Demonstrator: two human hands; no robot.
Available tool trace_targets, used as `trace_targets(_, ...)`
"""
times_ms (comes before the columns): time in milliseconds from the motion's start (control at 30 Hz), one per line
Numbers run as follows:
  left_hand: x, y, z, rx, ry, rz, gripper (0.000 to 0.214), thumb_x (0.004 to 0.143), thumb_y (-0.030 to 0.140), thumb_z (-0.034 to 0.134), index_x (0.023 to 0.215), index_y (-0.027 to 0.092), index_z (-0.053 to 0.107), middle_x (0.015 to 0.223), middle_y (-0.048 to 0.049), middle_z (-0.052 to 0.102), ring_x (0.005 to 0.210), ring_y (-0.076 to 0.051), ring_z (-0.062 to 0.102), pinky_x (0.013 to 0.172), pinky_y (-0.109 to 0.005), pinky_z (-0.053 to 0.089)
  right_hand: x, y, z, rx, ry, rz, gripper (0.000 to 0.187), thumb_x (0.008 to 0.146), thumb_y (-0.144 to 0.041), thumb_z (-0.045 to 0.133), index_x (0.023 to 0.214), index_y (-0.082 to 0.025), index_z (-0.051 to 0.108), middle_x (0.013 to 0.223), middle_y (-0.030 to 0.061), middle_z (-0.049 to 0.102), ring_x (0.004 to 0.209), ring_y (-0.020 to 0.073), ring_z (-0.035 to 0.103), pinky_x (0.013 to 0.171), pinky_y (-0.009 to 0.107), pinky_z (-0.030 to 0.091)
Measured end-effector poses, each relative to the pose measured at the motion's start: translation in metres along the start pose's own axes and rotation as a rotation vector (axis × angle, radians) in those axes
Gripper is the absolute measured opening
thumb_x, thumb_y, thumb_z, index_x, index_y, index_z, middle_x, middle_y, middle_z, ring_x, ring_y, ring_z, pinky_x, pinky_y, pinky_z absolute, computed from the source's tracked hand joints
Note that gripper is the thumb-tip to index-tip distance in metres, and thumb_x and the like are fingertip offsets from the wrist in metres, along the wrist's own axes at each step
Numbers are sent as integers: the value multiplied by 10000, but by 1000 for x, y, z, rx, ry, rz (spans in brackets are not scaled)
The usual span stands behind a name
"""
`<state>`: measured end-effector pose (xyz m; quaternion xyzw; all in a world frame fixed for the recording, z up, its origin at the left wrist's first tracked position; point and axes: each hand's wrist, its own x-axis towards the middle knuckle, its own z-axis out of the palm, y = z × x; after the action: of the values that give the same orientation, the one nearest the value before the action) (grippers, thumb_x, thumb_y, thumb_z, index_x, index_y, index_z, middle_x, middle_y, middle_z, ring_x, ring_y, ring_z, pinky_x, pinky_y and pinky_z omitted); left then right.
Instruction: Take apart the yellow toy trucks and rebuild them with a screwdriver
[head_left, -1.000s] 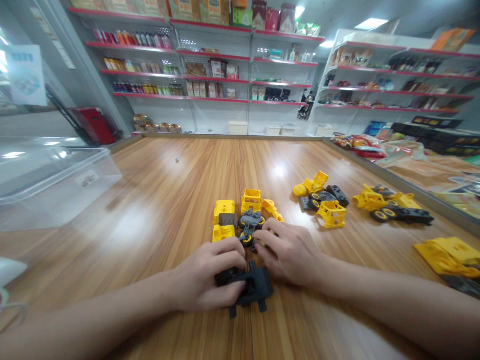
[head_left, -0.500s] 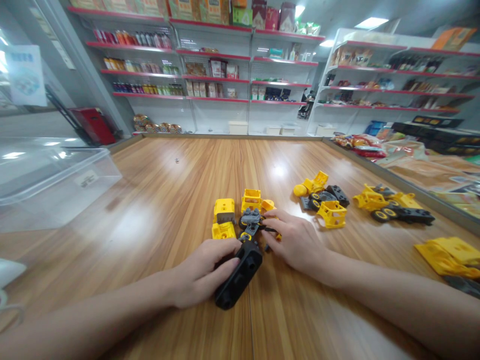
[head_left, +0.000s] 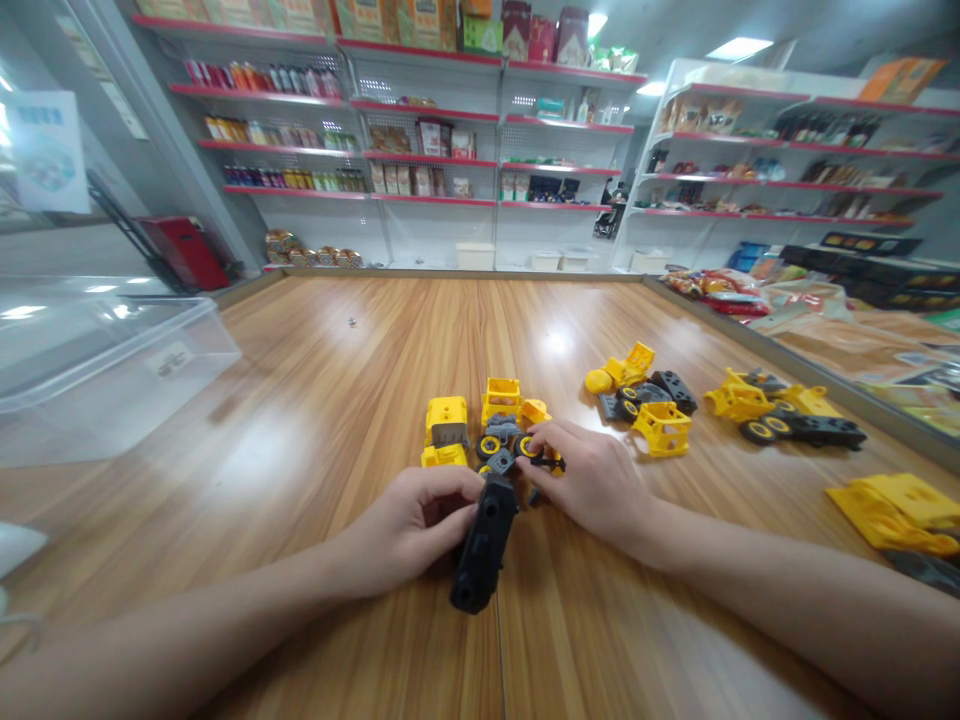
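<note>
My left hand (head_left: pixel 409 525) is closed on a long black toy truck chassis (head_left: pixel 484 550), thumb and fingers gripping its left side. The chassis slants toward me over the wooden table. My right hand (head_left: pixel 589 470) pinches a small black wheel with a yellow hub (head_left: pixel 527 446), and a thin black rod (head_left: pixel 553 464) shows beneath its fingers. Just beyond the chassis lies a grey connector plate (head_left: pixel 501 461) beside another yellow-hubbed wheel (head_left: pixel 489 447). A yellow cab (head_left: pixel 447 420) and a yellow box-shaped part (head_left: pixel 501 398) stand behind my hands.
On the right lie one group of yellow and black toy parts (head_left: pixel 661 430), a second group (head_left: pixel 795 415), and a yellow body part (head_left: pixel 896 510). A clear plastic bin (head_left: pixel 112 370) stands at left. Stocked shelves (head_left: pixel 427 115) rise beyond the table (head_left: pixel 375 350).
The black chassis has swung to a steeper angle in my left hand. My right fingers have shifted slightly, and the yellow-hubbed wheel at their tips now shows clearly.
</note>
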<state>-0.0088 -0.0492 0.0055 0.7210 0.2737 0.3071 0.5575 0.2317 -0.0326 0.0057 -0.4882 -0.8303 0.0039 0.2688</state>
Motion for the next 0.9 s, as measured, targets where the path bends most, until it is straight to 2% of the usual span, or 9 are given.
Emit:
trace_targets(100,-1,-4,1,-242,58,-77,263,951,378,547,1025,133,610,938,-103,727,797,-192,716,706,-302,581,-1,1,1,64,58,-68,120,906,-296,630,966,-194,607,995,45,706,879,187,676,761,294,494)
trace_targets(233,0,-10,1,-421,179,29,281,933,416,577,1045,159,552,1064,-120,729,913,-233,738,795,-365,601,-2,2,5,136,159,-162,162,902,-293,637,1022,-195,588,1040,66,706,923,192,682,842,318,530)
trace_targets(367,-1,-15,2,-462,266,71,181,945,310,579,986,209,434,1026,-101,759,969,-251,734,825,-418,603,-3,1,7,221,268,-275,264,876,-282,665,1102,-201,556,1052,71,691,977,188,673,856,313,556)
trace_targets(433,-1,-14,2,-456,300,67,237,939,281,591,1076,232,405,975,-76,768,906,-241,749,777,-400,616,-5,-1,6,264,289,-342,313,858,-266,682,1131,-196,545,1064,81,682,997,183,667,855,303,565)
trace_targets(500,-3,-12,2,-423,318,74,404,926,266,611,1243,253,360,938,-58,767,840,-224,753,736,-364,618,-7,-3,3,298,291,-414,344,841,-262,704,1135,-186,544,1069,89,678,1001,178,667,850,291,572)
trace_targets(600,-6,-7,1,-311,291,122,529,911,245,633,1374,241,376,997,-76,754,889,-193,733,782,-297,592,-8,-7,-1,316,281,-496,329,837,-265,714,1111,-176,554,1055,94,679,992,174,670,829,277,581)
trace_targets(700,-8,-7,0,-208,212,203,411,898,222,650,1289,228,526,1066,-84,735,981,-182,700,871,-268,551,-8,-8,-2,307,278,-501,285,854,-263,690,1096,-178,565,1035,94,680,965,172,675,802,279,591)
trace_targets(833,-6,-10,1,-189,121,281,365,886,186,651,1220,255,520,1065,-74,710,997,-197,680,882,-314,541,-7,-7,-1,324,284,-466,266,851,-248,687,1087,-185,580,1028,91,672,944,171,671,797,287,592)
trace_targets(900,-5,-11,3,-195,108,320,307,851,160,676,1099,238,513,1063,-61,658,984,-191,657,861,-317,534,-7,-7,0,340,293,-447,267,841,-253,703,1072,-182,590,1018,87,668,936,171,669,798,288,588)
